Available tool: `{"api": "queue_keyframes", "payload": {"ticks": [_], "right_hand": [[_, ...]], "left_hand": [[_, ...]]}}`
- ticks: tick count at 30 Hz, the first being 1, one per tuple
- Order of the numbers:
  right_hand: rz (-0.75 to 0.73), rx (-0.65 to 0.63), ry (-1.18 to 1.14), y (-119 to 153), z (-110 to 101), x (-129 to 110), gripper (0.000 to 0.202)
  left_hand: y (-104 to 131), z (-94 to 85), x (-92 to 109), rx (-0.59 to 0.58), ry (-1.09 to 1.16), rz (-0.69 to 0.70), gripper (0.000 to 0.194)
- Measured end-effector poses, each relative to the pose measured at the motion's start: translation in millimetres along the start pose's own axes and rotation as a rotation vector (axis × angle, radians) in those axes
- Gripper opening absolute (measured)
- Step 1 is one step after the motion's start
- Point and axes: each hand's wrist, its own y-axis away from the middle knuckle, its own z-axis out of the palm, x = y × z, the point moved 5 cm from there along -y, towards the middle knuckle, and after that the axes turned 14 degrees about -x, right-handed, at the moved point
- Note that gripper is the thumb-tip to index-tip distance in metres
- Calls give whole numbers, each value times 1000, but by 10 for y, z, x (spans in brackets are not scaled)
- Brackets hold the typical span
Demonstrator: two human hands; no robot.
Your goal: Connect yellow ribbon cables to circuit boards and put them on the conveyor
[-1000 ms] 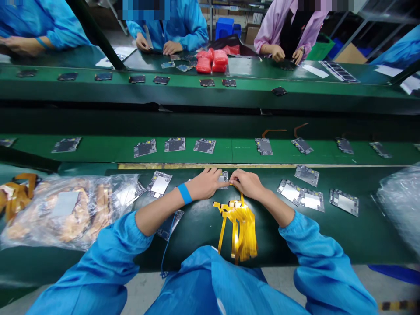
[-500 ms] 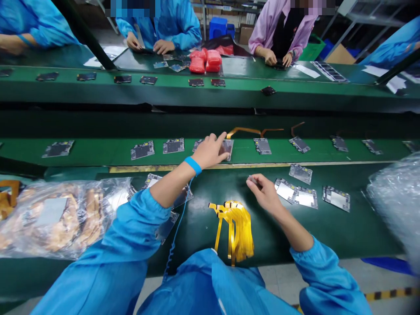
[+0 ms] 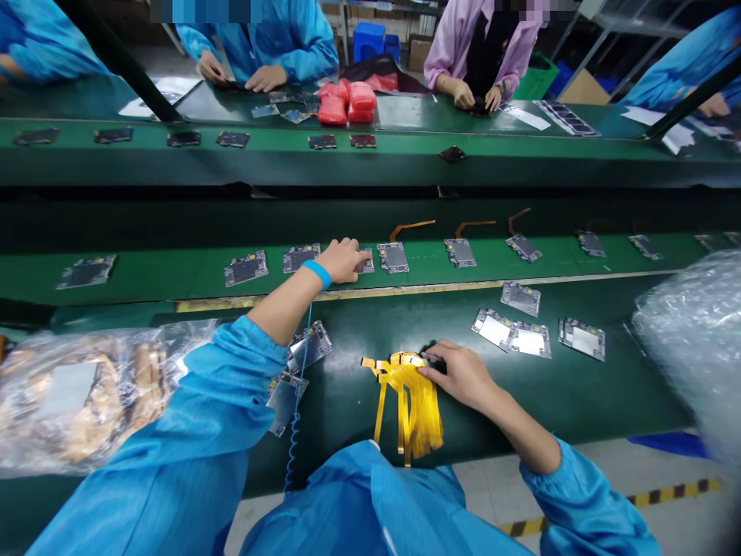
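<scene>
My left hand (image 3: 343, 261), with a blue wrist strap, reaches over the green belt. Its fingers are stretched out across a circuit board (image 3: 367, 263), which they partly cover. To the right of it lies a circuit board (image 3: 393, 258) with an orange flex cable (image 3: 412, 226) sticking out at its far edge. My right hand (image 3: 463, 374) is at the upper right end of a bunch of yellow flex cables (image 3: 425, 409). Its thumb and fingers are pinched around a small greyish thing, too small to make out.
More boards lie along the belt (image 3: 144, 270). Loose boards (image 3: 529, 340) rest on the table at the right, others (image 3: 283, 401) by my left sleeve. A plastic bag of flex cables (image 3: 116, 401) is at left, bubble wrap (image 3: 695, 332) at right. Co-workers sit across, near red bundles (image 3: 347, 102).
My left hand has moved left, from a board with a flex cable to the neighbouring board. My right hand has come down and left to the yellow flex cables.
</scene>
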Motion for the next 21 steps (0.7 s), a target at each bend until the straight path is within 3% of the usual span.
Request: {"api": "queue_keyframes", "payload": {"ticks": [5, 9, 16, 21], "right_hand": [[50, 7, 12, -79, 93, -8, 9], [39, 44, -54, -82, 97, 29, 9], [39, 41, -243, -75, 71, 129, 18], [-92, 31, -366, -209, 4, 140, 23]], "left_hand": [[130, -105, 64, 85, -11, -13, 70], [407, -116, 279, 184, 27, 63, 67], [857, 274, 949, 180, 27, 271, 57], [917, 387, 1068, 200, 29, 329, 51]]}}
